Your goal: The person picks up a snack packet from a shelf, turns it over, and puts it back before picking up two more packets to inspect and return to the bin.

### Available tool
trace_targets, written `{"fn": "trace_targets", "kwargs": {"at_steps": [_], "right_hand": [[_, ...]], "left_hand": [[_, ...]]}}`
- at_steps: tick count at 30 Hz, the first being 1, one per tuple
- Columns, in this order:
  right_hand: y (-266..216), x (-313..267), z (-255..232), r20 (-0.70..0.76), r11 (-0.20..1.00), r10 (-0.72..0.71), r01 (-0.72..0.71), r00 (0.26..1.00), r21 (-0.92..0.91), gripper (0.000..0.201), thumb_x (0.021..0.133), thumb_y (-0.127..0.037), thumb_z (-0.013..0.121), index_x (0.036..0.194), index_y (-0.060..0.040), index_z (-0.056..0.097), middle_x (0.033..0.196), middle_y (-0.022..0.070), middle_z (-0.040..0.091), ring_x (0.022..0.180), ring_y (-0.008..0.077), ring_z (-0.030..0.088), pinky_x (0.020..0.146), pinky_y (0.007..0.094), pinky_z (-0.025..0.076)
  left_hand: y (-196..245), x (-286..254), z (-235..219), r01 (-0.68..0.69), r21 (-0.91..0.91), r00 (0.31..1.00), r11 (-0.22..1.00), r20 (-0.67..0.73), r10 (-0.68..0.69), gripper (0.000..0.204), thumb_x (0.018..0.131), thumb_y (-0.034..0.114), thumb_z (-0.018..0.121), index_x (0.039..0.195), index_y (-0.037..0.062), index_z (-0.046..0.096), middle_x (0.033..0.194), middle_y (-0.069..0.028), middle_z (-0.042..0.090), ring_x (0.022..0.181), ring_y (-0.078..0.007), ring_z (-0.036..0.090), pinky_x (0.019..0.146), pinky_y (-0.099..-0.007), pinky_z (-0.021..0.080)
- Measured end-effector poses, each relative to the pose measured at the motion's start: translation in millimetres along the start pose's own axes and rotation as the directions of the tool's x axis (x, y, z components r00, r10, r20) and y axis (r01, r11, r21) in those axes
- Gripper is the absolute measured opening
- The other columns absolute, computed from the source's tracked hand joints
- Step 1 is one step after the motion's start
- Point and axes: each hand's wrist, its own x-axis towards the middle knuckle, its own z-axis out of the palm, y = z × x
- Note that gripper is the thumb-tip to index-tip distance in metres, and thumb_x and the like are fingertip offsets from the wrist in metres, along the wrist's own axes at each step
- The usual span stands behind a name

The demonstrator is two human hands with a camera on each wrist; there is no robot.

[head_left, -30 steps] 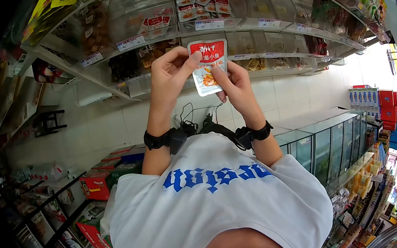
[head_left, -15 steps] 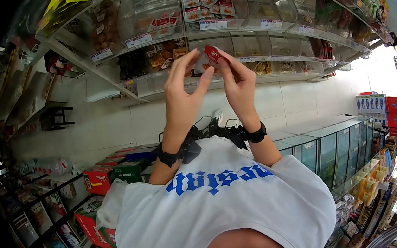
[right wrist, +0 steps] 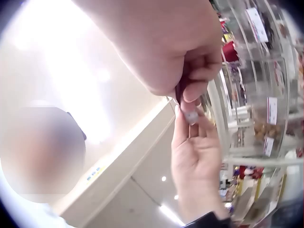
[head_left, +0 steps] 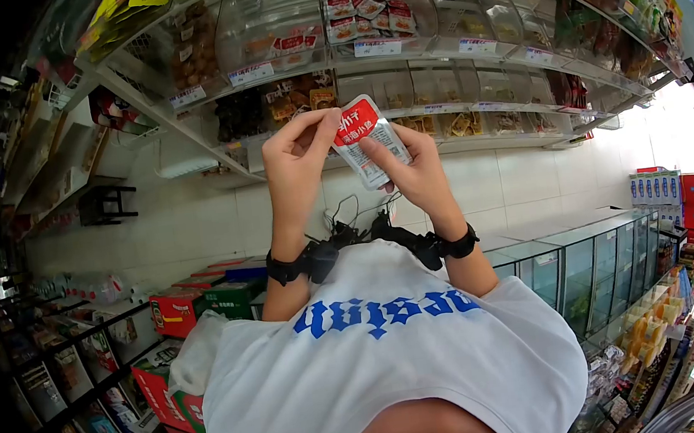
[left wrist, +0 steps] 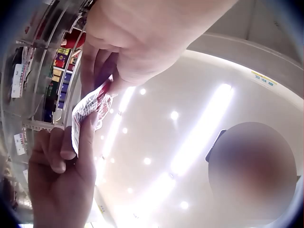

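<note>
A small snack pouch (head_left: 364, 116), red at the top with white lettering and silver-white printed text below, is held upright but tilted in front of the chest. My left hand (head_left: 296, 156) pinches its upper left edge between thumb and fingertips. From the right, my right hand (head_left: 416, 167) grips the lower part, thumb flat across the printed face and fingers behind. In the left wrist view the pouch (left wrist: 88, 107) appears edge-on and slightly bent between both hands. In the right wrist view the right hand (right wrist: 190, 71) hides most of it.
Beyond the hands stand shelves with clear bins; one bin holds several similar red-and-white pouches (head_left: 372, 15). Price labels (head_left: 377, 47) line the shelf edges. A small dark stool (head_left: 107, 205) is on the floor to the left. Glass cases (head_left: 580, 260) stand at right, and red and green boxes (head_left: 204, 306) at left.
The pouch has been turned over, from its picture side to its text side. Midway my left hand came off it while the right hand held it; now the left pinches it again.
</note>
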Motion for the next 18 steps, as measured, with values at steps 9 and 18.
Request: {"fn": "trace_targets", "kwargs": {"at_steps": [9, 18], "right_hand": [[19.6, 7.1, -17.9, 0.021, 0.983, -0.185, 0.185, 0.983, -0.007, 0.024, 0.098, -0.018, 0.067, 0.101, 0.0052, 0.068, 0.080, 0.0056, 0.069, 0.077, 0.0071, 0.061, 0.071, 0.0258, 0.050], [20.3, 10.3, -26.1, -0.011, 0.983, -0.186, 0.186, 0.983, -0.006, 0.018, 0.099, -0.014, 0.063, 0.095, 0.0039, 0.065, 0.080, 0.0001, 0.063, 0.075, 0.0054, 0.056, 0.072, 0.0231, 0.047]], "left_hand": [[-6.6, -0.9, -3.4, 0.036, -0.015, 0.991, 0.999, 0.132, -0.034, 0.023, 0.092, 0.006, 0.073, 0.113, -0.0036, 0.071, 0.100, -0.0079, 0.073, 0.088, -0.0103, 0.068, 0.080, -0.0239, 0.055], [-12.0, 1.2, -0.6, 0.076, 0.012, 0.977, 0.997, 0.199, -0.077, 0.021, 0.094, 0.006, 0.070, 0.113, -0.0014, 0.070, 0.098, -0.0041, 0.071, 0.087, -0.0084, 0.066, 0.076, -0.0233, 0.055]]}}
